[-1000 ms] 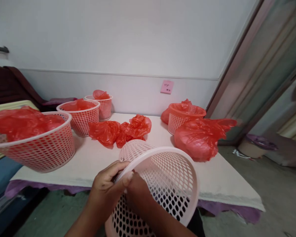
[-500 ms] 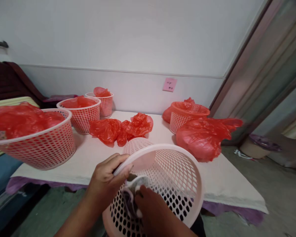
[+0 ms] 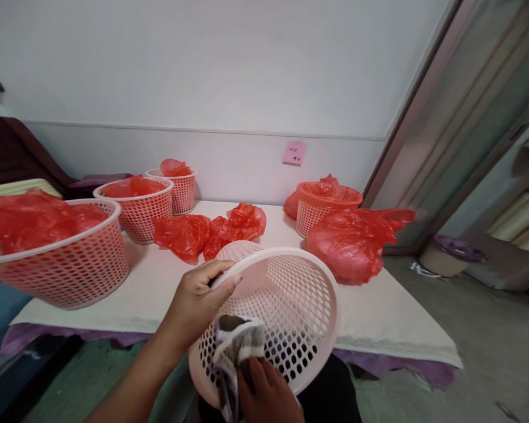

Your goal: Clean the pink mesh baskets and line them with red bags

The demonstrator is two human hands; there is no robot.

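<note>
A pale pink plastic basket (image 3: 306, 276) with a mesh of holes is tipped on its side, its mouth facing me, at the table's front edge. My left hand (image 3: 203, 296) grips its white rim on the left, thumb inside and fingers outside. Inside the basket's lower left, my right hand (image 3: 267, 390) is closed on a striped grey, white and purple cloth (image 3: 240, 346). The cloth lies against the basket's inner wall and hangs down past the rim. My right fingertips are partly hidden in its folds.
Three pink baskets holding red plastic bags stand on the left, the nearest basket (image 3: 92, 252) largest in view. Crumpled red bags (image 3: 211, 232) lie mid-table. At the right are an orange-rimmed basket (image 3: 308, 217) and a full red bag (image 3: 348, 247). A bin (image 3: 445, 258) stands on the floor.
My right hand has drawn down and toward me with the cloth, so more of the cloth shows. The basket has shifted slightly left, still held by my left hand.
</note>
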